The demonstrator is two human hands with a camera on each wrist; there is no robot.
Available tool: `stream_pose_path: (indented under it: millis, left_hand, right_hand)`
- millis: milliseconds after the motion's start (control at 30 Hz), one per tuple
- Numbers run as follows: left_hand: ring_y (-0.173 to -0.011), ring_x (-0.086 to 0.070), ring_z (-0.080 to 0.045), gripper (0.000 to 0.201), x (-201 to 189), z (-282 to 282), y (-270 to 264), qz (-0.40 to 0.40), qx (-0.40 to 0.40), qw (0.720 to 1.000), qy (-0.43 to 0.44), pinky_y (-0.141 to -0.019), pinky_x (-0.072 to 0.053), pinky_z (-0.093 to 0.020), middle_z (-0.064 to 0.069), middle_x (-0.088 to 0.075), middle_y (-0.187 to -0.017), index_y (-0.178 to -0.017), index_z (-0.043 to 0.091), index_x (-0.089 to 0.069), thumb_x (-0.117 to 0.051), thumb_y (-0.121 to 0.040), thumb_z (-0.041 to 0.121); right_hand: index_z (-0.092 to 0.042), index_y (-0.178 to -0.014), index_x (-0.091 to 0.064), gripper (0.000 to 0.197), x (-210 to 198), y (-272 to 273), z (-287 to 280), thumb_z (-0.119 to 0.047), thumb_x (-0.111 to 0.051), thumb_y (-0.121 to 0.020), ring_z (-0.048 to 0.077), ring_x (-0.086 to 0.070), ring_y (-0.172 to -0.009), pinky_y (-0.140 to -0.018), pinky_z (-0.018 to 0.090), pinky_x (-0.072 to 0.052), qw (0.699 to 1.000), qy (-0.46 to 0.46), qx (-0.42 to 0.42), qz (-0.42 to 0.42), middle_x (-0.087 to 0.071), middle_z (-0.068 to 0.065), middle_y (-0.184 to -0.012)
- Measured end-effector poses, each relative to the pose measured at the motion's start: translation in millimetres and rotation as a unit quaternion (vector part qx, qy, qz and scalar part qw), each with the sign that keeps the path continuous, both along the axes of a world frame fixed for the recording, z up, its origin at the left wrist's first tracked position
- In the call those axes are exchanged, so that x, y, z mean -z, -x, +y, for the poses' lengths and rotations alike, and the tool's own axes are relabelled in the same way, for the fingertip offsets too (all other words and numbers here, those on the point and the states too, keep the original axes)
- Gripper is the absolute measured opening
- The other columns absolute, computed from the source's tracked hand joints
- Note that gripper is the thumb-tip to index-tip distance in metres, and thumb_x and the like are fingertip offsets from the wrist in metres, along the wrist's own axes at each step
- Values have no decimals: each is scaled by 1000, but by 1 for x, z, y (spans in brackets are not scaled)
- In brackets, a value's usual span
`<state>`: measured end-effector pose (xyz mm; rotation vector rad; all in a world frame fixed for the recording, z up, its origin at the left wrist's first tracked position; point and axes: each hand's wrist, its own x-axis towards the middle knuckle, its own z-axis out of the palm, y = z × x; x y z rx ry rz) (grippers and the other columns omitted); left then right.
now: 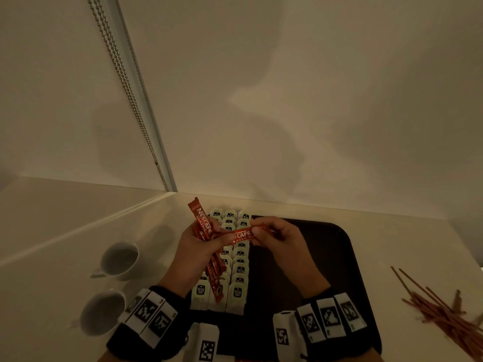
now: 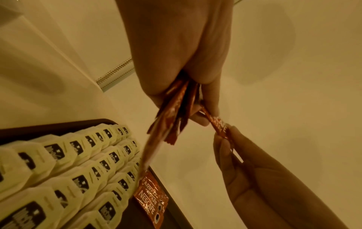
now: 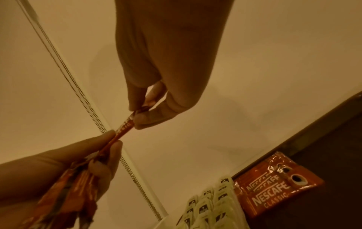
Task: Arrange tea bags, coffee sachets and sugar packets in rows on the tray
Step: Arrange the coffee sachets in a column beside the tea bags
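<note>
Pinching one red Nescafé coffee stick in my right hand, while my left hand grips a bundle of red sachets above the pale tea bag rows on the dark tray.

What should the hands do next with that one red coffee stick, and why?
Probably the right hand pulls the stick free of the bunch in the left hand and lays it by the sachets already beside the tea bags on the tray, continuing the row.
</note>
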<state>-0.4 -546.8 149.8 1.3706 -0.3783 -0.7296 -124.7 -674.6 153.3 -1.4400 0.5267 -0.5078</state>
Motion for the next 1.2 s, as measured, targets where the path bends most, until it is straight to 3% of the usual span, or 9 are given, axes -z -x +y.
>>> stream_pose_path:
  millis: [67,267,400,567,667,800,900,1100,1200]
  left_hand:
    - [-54,-62,-7,28,0,1,-1,-15,4,1000,-13,-56,-49,-18,1,-67,-62,-73,10,-52,-72,-70,-9]
    - [-57,-65,-12,17,7,3,0,8,43,999,-27,-52,-48,-18,-7,-65,-69,-77,6,-53,-68,-78,-3]
    - [-55,-59,-17,12,14,8,-6,77,1,996,-45,-54,-48,-27,-4,-56,-61,-77,13,-58,-61,-88,18]
    - [-47,-55,-18,29,14,11,-10,172,-24,985,-26,-47,-51,-26,0,-45,-54,-73,13,-51,-59,-78,40]
    - [-49,-59,-21,32,14,10,-9,184,-20,982,-28,-53,-55,-31,0,-45,-52,-74,12,-51,-56,-77,44]
    - [-38,-40,-12,37,11,9,-6,192,-5,981,-22,-43,-41,-23,2,-40,-51,-81,13,-50,-55,-75,49]
    - [-35,-31,-10,42,10,8,-6,218,2,976,-17,-39,-34,-21,3,-38,-51,-87,13,-53,-48,-82,53]
    - [-34,-31,-11,29,10,8,-7,228,19,973,-28,-36,-34,-19,-4,-40,-57,-72,15,-52,-46,-94,32]
    - [-40,-51,-16,19,10,6,-6,207,12,977,-43,-36,-36,-18,-6,-61,-69,-90,12,-57,-49,-95,28]
  right_hand:
    - [-2,-99,-67,18,-5,3,-5,3,-64,-82,15,-67,-85,-70,19,-55,1000,6,-6,22,-68,6,-93]
    - [-20,-81,-68,17,-11,10,-26,-6,-74,-75,4,-64,-64,-63,13,-52,967,185,-74,160,-68,1,-78]
    - [-22,-78,-65,14,16,29,-61,-10,-72,-78,8,-64,-81,-72,19,-51,959,187,3,215,-67,-3,-88]
    - [-23,-80,-65,13,73,44,-75,-13,-73,-77,1,-59,-86,-83,19,-47,935,170,20,312,-65,-10,-89]
    - [-25,-81,-63,14,89,38,-72,-14,-72,-79,-4,-53,-82,-70,10,-40,932,157,18,327,-60,-15,-88]
    - [-27,-84,-62,15,103,26,-72,-15,-71,-80,0,-51,-91,-90,20,-40,926,151,21,344,-57,-14,-96]
    - [-20,-90,-64,14,108,19,-74,-14,-72,-79,-1,-51,-87,-83,16,-38,925,166,49,339,-58,-11,-95]
    - [-16,-94,-61,20,117,11,-77,-19,-74,-78,9,-54,-92,-86,22,-42,906,219,75,355,-57,-3,-98]
    - [-14,-98,-59,27,121,10,-78,-24,-75,-77,13,-53,-96,-88,23,-42,893,247,75,368,-53,0,-103]
